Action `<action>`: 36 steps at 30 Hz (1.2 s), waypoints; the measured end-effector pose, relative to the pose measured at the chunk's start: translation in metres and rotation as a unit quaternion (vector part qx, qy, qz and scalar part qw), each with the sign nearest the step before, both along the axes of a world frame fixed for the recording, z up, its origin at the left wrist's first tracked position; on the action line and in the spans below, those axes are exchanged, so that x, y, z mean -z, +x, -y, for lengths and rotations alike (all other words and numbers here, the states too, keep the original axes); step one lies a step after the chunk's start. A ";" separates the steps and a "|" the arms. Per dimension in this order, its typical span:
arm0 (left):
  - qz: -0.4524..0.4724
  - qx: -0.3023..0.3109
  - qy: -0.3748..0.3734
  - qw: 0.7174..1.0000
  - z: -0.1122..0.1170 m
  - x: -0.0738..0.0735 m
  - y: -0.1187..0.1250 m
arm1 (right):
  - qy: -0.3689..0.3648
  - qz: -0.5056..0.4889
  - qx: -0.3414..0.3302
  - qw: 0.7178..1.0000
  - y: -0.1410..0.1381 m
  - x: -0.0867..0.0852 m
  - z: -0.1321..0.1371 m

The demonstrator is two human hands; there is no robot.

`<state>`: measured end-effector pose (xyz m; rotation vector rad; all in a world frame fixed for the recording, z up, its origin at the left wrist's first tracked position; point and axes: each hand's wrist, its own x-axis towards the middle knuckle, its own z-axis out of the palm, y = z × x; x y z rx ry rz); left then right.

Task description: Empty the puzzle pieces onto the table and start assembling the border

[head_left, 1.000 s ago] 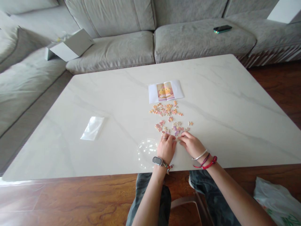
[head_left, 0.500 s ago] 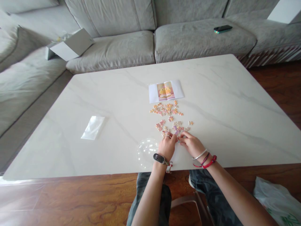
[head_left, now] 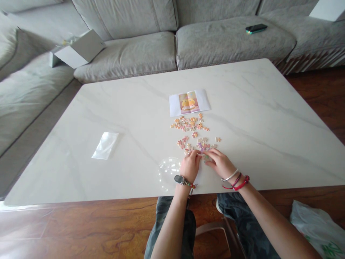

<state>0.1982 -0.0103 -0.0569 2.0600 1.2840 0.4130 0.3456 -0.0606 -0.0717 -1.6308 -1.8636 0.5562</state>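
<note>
Left hand [head_left: 190, 166]: our fingers [head_left: 192, 154] curled together at the puzzle pieces [head_left: 201, 145], 12 o'clock from the wrist; any grip was hidden.
Right hand [head_left: 220, 163]: fingers together, reaching in at 10 o'clock; we could not tell on what.
Picture sheet [head_left: 189, 102]: lay beyond the pieces, within our sight.

Soft, bright light fills my view, with a faint shadow under my right hand [head_left: 219, 163], pale sheen on the marble tabletop [head_left: 256, 144], and stretched, slightly blurred sofa cushions [head_left: 35, 82] at the left edge.

grey sofa [head_left: 129, 59] | black phone [head_left: 256, 28] | white box [head_left: 78, 49] | clear plastic bag [head_left: 105, 145] on marble table [head_left: 242, 108] | carrier bag [head_left: 315, 230]
</note>
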 end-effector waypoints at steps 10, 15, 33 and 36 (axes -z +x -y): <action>0.330 -0.025 -0.275 0.903 0.003 -0.007 0.001 | 0.030 -0.189 0.034 0.981 -0.002 -0.026 -0.001; 0.363 -0.019 -0.373 0.854 0.008 -0.014 0.000 | 0.076 -0.121 0.073 0.987 -0.007 -0.024 0.001; -0.045 -0.108 0.010 0.993 0.016 -0.002 0.003 | 0.021 0.056 -0.020 0.998 -0.004 -0.004 0.002; -0.057 -0.097 -0.002 0.994 0.014 -0.001 0.004 | 0.016 0.060 -0.023 0.998 -0.003 -0.004 0.002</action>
